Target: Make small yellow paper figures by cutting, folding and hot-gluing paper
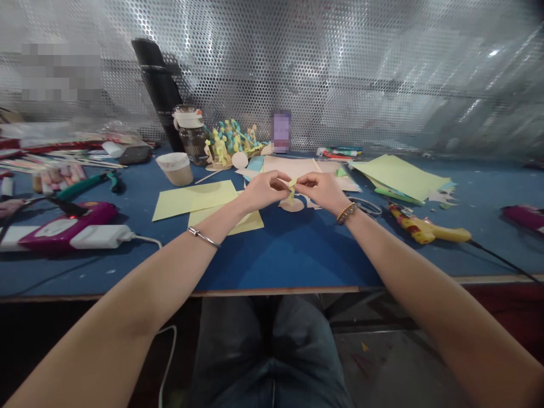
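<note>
I watch from afar as the left hand [264,190] and the right hand [322,190] pinch a small yellow paper strip [291,190] between their fingertips, just above the blue bench [289,255]. Directly below the strip lies a round tan card disc [291,205]. Left of the strip, pale yellow paper sheets [193,199] lie flat. Well right of it sits a yellow glue gun [425,226], and beyond it stands a cluster of blue and yellow paper curls [229,140].
</note>
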Action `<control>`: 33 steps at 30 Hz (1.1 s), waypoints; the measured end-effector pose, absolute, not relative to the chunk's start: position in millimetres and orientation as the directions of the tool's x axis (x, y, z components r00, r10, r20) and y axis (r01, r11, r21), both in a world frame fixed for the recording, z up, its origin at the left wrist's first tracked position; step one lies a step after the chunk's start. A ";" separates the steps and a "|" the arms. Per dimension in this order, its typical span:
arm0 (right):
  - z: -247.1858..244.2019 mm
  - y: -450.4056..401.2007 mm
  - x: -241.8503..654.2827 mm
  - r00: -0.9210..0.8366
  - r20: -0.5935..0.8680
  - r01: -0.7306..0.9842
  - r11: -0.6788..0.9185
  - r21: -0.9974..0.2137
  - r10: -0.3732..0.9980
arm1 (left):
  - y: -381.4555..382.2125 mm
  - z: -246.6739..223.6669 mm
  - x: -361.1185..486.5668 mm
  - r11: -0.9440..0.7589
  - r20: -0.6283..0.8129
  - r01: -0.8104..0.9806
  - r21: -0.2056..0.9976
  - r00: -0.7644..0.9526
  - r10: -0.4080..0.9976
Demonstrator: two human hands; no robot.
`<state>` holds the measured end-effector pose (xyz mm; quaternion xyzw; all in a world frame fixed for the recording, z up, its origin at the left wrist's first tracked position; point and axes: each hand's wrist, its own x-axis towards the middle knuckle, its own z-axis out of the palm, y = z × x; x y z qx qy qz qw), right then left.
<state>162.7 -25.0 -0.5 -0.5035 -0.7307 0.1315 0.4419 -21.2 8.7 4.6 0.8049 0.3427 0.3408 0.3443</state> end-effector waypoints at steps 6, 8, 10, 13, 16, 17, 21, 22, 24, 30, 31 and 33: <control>0.6 -26.3 161.5 -0.099 0.499 0.615 0.448 -0.649 0.861 | 7.0 -6.1 -12.6 -0.611 0.377 0.466 0.640 0.502 0.778; 1.2 -26.9 161.0 -0.098 0.493 0.615 0.442 -0.653 0.864 | 7.4 -9.1 -10.0 -0.623 0.405 0.511 0.593 0.480 0.779; 1.6 -27.6 160.6 -0.096 0.488 0.612 0.438 -0.658 0.868 | 7.4 -10.6 -8.3 -0.624 0.422 0.532 0.572 0.462 0.780; 1.8 -27.9 160.2 -0.100 0.491 0.607 0.444 -0.660 0.866 | 6.2 -11.2 -7.0 -0.620 0.432 0.550 0.559 0.445 0.784; 1.3 -27.2 160.1 -0.105 0.507 0.605 0.459 -0.650 0.856 | 4.1 -10.7 -6.2 -0.620 0.423 0.557 0.552 0.454 0.784; 1.0 -26.8 160.2 -0.107 0.512 0.604 0.465 -0.647 0.852 | 3.3 -10.1 -5.9 -0.622 0.417 0.559 0.549 0.462 0.783; 0.1 -24.9 161.2 -0.116 0.514 0.601 0.472 -0.644 0.850 | 1.6 -5.4 -7.2 -0.608 0.406 0.553 0.570 0.454 0.793; 0.2 -24.5 161.5 -0.116 0.512 0.602 0.471 -0.645 0.851 | 2.2 -3.8 -8.3 -0.601 0.409 0.544 0.586 0.442 0.798; 1.1 -24.5 161.9 -0.109 0.517 0.601 0.471 -0.646 0.849 | 4.9 -1.0 -11.5 -0.591 0.415 0.517 0.619 0.423 0.805; 9.2 -30.4 161.7 -0.054 0.543 0.604 0.460 -0.651 0.838 | 17.8 3.0 -22.2 -0.571 0.411 0.467 0.675 0.404 0.817; 10.5 -31.6 161.8 -0.053 0.546 0.608 0.461 -0.647 0.836 | 18.7 3.6 -23.5 -0.569 0.404 0.467 0.677 0.411 0.817; 12.1 -33.2 162.0 -0.055 0.545 0.616 0.458 -0.641 0.837 | 18.3 5.1 -25.0 -0.575 0.385 0.458 0.678 0.445 0.809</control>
